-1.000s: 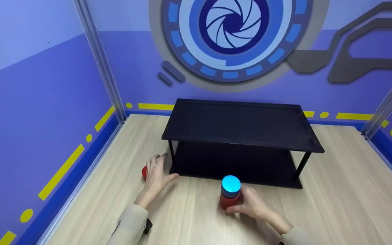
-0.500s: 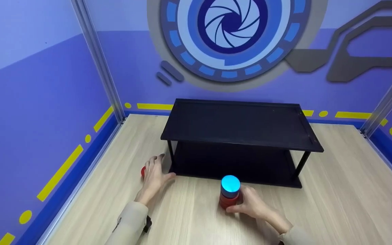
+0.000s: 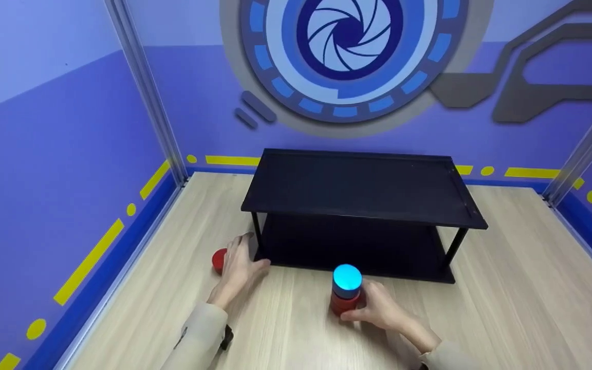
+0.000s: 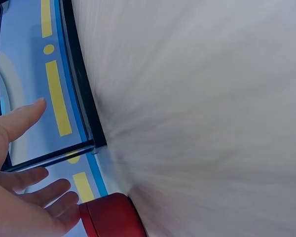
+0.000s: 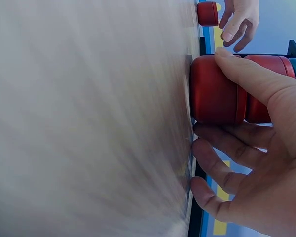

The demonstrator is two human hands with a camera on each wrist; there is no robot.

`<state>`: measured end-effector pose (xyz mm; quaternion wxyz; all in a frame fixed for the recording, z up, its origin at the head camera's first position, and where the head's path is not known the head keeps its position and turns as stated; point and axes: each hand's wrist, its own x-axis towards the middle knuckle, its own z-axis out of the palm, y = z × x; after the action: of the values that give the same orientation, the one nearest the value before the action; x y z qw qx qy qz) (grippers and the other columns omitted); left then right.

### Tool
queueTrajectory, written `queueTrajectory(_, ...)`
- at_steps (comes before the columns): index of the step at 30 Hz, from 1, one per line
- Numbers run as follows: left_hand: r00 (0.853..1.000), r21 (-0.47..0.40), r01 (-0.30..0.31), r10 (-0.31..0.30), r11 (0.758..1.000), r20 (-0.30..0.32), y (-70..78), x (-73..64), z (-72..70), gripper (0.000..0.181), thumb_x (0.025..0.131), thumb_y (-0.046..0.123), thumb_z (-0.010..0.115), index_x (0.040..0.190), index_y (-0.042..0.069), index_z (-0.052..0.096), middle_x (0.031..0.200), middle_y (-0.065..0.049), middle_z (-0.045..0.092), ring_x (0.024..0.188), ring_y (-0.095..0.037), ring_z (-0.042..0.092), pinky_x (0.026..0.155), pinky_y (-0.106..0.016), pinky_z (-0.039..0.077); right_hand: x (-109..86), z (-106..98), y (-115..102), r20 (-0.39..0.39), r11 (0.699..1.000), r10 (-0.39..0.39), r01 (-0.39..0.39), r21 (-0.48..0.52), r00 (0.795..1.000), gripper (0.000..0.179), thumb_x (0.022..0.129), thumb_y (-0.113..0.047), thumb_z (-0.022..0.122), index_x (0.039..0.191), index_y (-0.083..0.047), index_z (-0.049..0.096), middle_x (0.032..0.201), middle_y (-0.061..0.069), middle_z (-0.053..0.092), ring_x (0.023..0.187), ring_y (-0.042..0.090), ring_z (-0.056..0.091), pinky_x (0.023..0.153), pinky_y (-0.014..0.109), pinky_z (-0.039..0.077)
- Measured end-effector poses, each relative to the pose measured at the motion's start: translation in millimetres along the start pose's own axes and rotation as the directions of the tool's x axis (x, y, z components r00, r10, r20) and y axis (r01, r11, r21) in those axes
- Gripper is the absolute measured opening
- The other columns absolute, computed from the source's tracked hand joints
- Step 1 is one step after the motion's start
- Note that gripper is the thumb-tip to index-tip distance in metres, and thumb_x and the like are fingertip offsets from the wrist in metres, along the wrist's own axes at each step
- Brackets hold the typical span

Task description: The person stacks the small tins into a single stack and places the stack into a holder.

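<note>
In the head view, my right hand [image 3: 381, 307] holds a stack of small round canisters from its right side. The upper canister [image 3: 347, 280] has a shiny blue top; red canisters [image 3: 344, 304] are beneath it. The right wrist view shows my thumb and fingers on either side of the lowest red canister [image 5: 214, 91], whose base is at the tabletop. To the left, my left hand [image 3: 237, 264] is empty, fingers spread and relaxed. Just beyond its outer side a separate red canister [image 3: 218, 261] stands on the table, partly covered by the hand; in the left wrist view this canister [image 4: 113, 217] is by the little finger.
A black two-tier rack [image 3: 363, 187] stands behind the hands, its front left corner close to my left thumb. The wooden table [image 3: 522, 288] is bordered by blue and purple printed panels [image 3: 75, 169] with metal corner posts [image 3: 147, 92].
My left hand has shifted slightly right, away from the single red canister, so more of that canister shows. My right hand and the stack stay in place.
</note>
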<state>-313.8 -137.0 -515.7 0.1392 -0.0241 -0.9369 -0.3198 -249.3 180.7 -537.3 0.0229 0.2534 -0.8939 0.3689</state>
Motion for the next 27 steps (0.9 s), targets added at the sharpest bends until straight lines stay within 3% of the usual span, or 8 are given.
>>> queueTrajectory(8,1.0,0.005,0.009,-0.009,1.0,-0.026,-7.7,-1.8,-4.6,0.075,0.063,0.024,0.079,0.127,0.003,0.046,0.124,-0.016,0.05,0.115,-0.034,0.042,0.093,-0.046,0.036,0.7,1,-1,0.008,1.0,0.006,-0.006,0.013,1.0,0.06,0.06,-0.034,0.081,0.11,-0.011,0.057,0.102,-0.002,0.064,0.096,0.016,0.059,0.086,0.037,0.046)
queueTrajectory(17,0.991,0.021,0.132,-0.132,0.991,-0.026,-25.6,-1.7,-17.3,0.07,0.067,0.02,0.076,0.128,0.006,0.044,0.124,-0.018,0.046,0.118,-0.034,0.037,0.098,-0.049,0.029,0.7,-1,-1,0.008,1.0,0.0,0.0,0.017,1.0,0.06,0.061,-0.033,0.08,0.111,-0.009,0.056,0.103,-0.001,0.064,0.096,0.017,0.059,0.085,0.036,0.046)
queueTrajectory(21,0.981,0.039,0.192,-0.191,0.981,-0.027,-33.2,-2.8,-21.1,0.066,0.067,0.018,0.073,0.126,0.007,0.046,0.122,-0.018,0.046,0.113,-0.034,0.039,0.092,-0.049,0.033,0.4,0,-1,0.005,1.0,0.007,-0.007,0.006,1.0,0.06,0.061,-0.035,0.08,0.11,-0.011,0.056,0.102,-0.002,0.063,0.096,0.016,0.059,0.084,0.037,0.046)
queueTrajectory(27,0.978,0.079,0.21,-0.21,0.974,-0.014,-40.0,-3.3,-24.2,0.055,0.066,0.01,0.069,0.118,0.005,0.051,0.109,-0.02,0.052,0.1,-0.037,0.046,0.08,-0.047,0.041,0.7,1,0,0.011,1.0,0.003,-0.003,0.012,1.0,0.058,0.061,-0.033,0.08,0.11,-0.012,0.057,0.102,-0.003,0.064,0.096,0.016,0.059,0.085,0.037,0.046)
